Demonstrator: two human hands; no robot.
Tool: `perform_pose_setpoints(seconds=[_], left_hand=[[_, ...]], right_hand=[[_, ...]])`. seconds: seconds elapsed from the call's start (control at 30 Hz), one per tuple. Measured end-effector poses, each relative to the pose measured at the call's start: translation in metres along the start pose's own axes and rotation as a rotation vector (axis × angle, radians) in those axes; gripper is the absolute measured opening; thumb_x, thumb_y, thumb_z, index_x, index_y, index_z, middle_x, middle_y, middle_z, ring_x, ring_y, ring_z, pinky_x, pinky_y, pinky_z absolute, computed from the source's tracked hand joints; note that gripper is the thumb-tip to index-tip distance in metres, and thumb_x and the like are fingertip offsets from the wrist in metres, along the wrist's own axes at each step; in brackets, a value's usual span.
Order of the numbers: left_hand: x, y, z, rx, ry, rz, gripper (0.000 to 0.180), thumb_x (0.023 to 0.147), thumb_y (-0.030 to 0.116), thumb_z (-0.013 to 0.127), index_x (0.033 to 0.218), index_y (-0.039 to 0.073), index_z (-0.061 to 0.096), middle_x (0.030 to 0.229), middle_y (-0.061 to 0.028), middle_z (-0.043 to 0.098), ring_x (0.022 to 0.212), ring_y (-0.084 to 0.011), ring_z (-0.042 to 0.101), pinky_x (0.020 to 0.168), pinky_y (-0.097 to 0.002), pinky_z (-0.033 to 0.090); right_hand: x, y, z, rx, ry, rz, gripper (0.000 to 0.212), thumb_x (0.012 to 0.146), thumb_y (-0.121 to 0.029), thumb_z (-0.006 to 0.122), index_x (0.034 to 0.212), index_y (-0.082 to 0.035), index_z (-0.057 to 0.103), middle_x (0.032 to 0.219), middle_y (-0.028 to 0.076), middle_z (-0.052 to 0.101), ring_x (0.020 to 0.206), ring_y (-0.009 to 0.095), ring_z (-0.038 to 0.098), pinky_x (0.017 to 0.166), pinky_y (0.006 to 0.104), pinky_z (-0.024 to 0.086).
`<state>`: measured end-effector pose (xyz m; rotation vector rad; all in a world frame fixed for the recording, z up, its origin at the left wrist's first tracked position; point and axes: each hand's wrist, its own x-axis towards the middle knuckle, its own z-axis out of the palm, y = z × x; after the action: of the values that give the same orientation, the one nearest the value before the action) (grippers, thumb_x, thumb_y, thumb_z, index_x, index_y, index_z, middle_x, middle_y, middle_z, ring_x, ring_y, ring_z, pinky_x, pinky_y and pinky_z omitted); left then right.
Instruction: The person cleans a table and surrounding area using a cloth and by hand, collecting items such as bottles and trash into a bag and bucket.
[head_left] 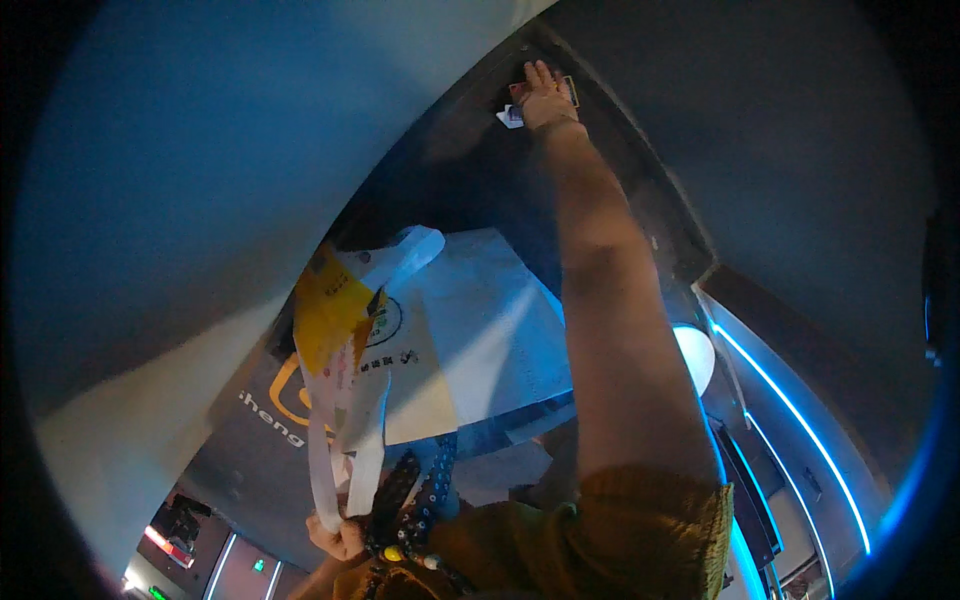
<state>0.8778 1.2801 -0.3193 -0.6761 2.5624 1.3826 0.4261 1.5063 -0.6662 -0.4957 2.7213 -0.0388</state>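
Observation:
My left hand (338, 538) is low in the picture, its fingers closed round the white straps (366, 450) of a carrier bag. The bag (510, 345) hangs in front of me, pale with dark print and a yellow part (330, 312) on its left. My right arm stretches far ahead, and my right hand (546, 103) lies with its fingers extended over a few small flat things on a dark surface. A white piece (508, 117) sticks out beside the hand, and a yellow-edged piece (573, 90) shows on its right. What lies beneath the palm is hidden.
A large smooth pale panel (190, 200) fills the left side, and a dark wall (800, 130) stands at the right. Dark patterned cords with beads (415, 510) dangle near my left hand. Blue light strips (800, 410) and a round white lamp (694, 360) glow at the right.

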Motion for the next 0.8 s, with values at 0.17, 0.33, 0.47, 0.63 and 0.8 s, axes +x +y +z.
perform_pose_setpoints(seconds=[0.17, 0.33, 0.47, 0.63, 0.8], left_hand=[[0.02, 0.01, 0.002, 0.118, -0.058, -0.073, 0.013, 0.075, 0.011, 0.057, 0.077, -0.002, 0.056, 0.06, -0.0091, 0.054, 0.052, -0.0163, 0.052, 0.047, -0.0268, 0.039], [0.04, 0.028, 0.01, 0.213, -0.091, -0.055, 0.013, 0.075, 0.011, 0.058, 0.079, -0.002, 0.056, 0.061, -0.0092, 0.054, 0.053, -0.0157, 0.052, 0.048, -0.0268, 0.04], [0.053, 0.048, 0.034, -0.05, 0.066, -0.247, 0.014, 0.08, 0.012, 0.056, 0.082, -0.001, 0.054, 0.062, -0.0024, 0.051, 0.054, -0.0111, 0.047, 0.05, -0.0246, 0.039], [0.079, 0.09, 0.026, -0.526, 0.04, -0.533, 0.014, 0.085, 0.018, 0.052, 0.078, 0.005, 0.051, 0.062, 0.0047, 0.045, 0.051, -0.0027, 0.037, 0.046, -0.0166, 0.028], [0.074, 0.136, 0.0, -0.713, -0.174, -0.472, 0.022, 0.087, 0.023, 0.049, 0.07, 0.01, 0.048, 0.058, 0.0053, 0.041, 0.048, -0.0012, 0.032, 0.042, -0.0165, 0.022]], right_hand=[[-0.01, -0.012, 0.002, -0.138, -0.221, -0.053, 0.043, 0.09, -0.028, 0.024, 0.122, -0.001, 0.037, 0.134, 0.016, 0.025, 0.124, 0.032, 0.024, 0.103, 0.0383, 0.016], [-0.105, 0.008, 0.011, 0.316, -0.155, 0.28, 0.039, 0.082, -0.02, 0.039, 0.117, -0.002, 0.041, 0.12, 0.021, 0.039, 0.108, 0.035, 0.044, 0.092, 0.0362, 0.035], [-0.209, 0.017, -0.038, 0.486, 0.182, 0.452, 0.044, 0.074, -0.01, 0.054, 0.116, -0.004, 0.041, 0.109, 0.021, 0.047, 0.1, 0.032, 0.049, 0.085, 0.0349, 0.041], [-0.347, 0.008, -0.093, 1.147, 0.519, 0.647, 0.042, 0.074, -0.007, 0.055, 0.114, -0.005, 0.041, 0.102, 0.017, 0.048, 0.093, 0.029, 0.05, 0.081, 0.0381, 0.041], [-0.422, -0.028, -0.175, 1.399, 0.458, 0.941, 0.047, 0.074, -0.004, 0.054, 0.116, -0.003, 0.032, 0.105, 0.014, 0.042, 0.096, 0.023, 0.046, 0.084, 0.0342, 0.038]])
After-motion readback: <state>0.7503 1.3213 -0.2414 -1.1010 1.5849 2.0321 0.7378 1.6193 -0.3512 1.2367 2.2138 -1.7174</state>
